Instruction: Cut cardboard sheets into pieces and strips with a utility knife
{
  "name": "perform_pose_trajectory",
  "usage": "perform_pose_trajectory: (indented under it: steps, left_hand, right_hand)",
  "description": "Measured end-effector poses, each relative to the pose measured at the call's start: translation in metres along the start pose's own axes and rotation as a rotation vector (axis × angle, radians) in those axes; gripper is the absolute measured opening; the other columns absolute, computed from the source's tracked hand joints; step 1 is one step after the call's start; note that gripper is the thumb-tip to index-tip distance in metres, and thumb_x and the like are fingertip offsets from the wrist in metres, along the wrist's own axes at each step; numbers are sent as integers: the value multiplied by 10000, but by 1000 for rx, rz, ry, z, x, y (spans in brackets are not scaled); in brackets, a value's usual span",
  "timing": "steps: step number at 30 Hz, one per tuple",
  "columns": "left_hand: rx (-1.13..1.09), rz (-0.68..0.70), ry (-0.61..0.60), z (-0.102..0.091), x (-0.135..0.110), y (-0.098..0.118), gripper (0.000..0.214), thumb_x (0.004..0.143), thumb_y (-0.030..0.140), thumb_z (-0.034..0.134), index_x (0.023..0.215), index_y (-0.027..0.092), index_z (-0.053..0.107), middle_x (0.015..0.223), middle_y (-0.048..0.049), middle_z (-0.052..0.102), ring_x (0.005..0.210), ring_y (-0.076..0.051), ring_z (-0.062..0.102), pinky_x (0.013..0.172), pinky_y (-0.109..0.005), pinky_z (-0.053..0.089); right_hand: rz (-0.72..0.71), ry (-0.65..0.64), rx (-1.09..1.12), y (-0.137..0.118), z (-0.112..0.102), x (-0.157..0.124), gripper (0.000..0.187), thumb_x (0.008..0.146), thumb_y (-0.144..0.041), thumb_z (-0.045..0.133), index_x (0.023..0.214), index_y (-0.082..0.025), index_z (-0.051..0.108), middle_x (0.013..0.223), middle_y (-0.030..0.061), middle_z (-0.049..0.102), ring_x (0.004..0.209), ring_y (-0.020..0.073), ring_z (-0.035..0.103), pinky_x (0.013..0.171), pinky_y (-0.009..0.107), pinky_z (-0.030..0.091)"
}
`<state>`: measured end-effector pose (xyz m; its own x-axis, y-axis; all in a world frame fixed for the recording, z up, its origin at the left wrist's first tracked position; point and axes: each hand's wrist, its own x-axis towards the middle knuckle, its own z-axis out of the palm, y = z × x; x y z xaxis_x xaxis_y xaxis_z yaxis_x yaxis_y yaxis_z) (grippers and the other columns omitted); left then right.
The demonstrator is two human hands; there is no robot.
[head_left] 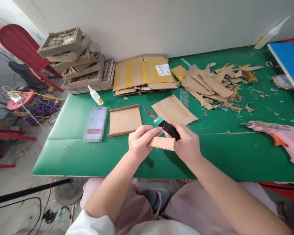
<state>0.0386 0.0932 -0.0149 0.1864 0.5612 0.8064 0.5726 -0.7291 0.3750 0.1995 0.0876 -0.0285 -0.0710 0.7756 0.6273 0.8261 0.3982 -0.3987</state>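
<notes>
Rightward past right hand (188,143) and knife (170,129), tabletop (225,151) lies open along its edge (264,180).

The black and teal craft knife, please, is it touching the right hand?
Touching; the head view shows the right hand holding the knife, no gap between them.

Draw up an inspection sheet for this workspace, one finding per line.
Surface: smooth green table, scrap-strewn at right.
Work items: small tan cardboard strip; black-handled metal-bladed knife; square brown cardboard tray; pink plastic glue gun.
Clutter: heap of torn brown cardboard scraps, back right.
Hands: left hand grips the strip; right hand holds the knife, blade pointing forward-left.
Cables: thin red cable and thin black cable, lower left.
Surroundings: red plastic chair, left; pale wall beyond.
</notes>
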Motion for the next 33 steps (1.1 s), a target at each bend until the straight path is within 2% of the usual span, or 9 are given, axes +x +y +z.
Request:
perform_pose_trajectory:
  steps: [4, 9, 15, 21, 26, 30, 33]
  left_hand:
    - [48, 47, -51, 1, -5, -2, 245, 805, 93, 625, 1014, 217, 652, 801, 15, 560, 604, -56, 537, 531, -164, 445]
    - [45, 34, -64, 0, -2, -3, 181, 833, 89, 559, 939, 202, 652, 798, 8, 552, 628, -66, 550, 538, -164, 449]
    - [95, 72, -70, 0, 4, 3, 141, 867, 102, 481, 885, 176, 600, 775, -8, 554, 687, -89, 587, 579, -170, 466]
    - [63, 33, -33, -3, 3, 3, 161, 844, 67, 488, 893, 190, 579, 812, -13, 576, 700, -86, 579, 609, -167, 460]
    - [-6, 51, -81, -4, 2, 2, 161, 876, 93, 414, 894, 189, 543, 787, -17, 624, 671, -94, 583, 590, -180, 448]
    - [3, 12, -59, -3, 0, -1, 87, 878, 141, 473, 845, 196, 531, 708, 4, 610, 599, -89, 553, 546, -176, 417]
    - [-3, -56, -15, -3, -1, -3, 49, 873, 172, 519, 832, 192, 537, 694, 8, 601, 595, -86, 544, 557, -170, 412]
  right_hand:
    - [-96, -5, 18, -1, -3, 0, 203, 842, -287, 533, 969, -156, 621, 827, 60, 717, 718, 168, 673, 593, 241, 487]
    - [-130, 11, 9, -2, -2, 0, 192, 842, -276, 533, 966, -155, 614, 838, 56, 720, 723, 164, 675, 605, 238, 488]
    - [-106, 31, 33, -1, 0, 0, 164, 827, -241, 549, 948, -153, 618, 801, 46, 710, 701, 155, 665, 593, 230, 476]
    - [-52, 58, -15, 0, -1, 3, 138, 806, -201, 557, 901, -134, 630, 737, 44, 697, 641, 158, 651, 559, 243, 459]
    - [-82, 47, -15, -1, -2, 2, 156, 831, -222, 527, 930, -153, 626, 782, 45, 710, 682, 154, 659, 582, 242, 456]
    - [-87, 26, -26, -2, -1, 0, 171, 833, -225, 523, 952, -164, 628, 816, 40, 716, 707, 153, 663, 601, 243, 459]
    - [-7, 5, -6, -1, -1, 1, 160, 819, -248, 544, 924, -174, 638, 778, 33, 706, 688, 166, 657, 580, 257, 455]
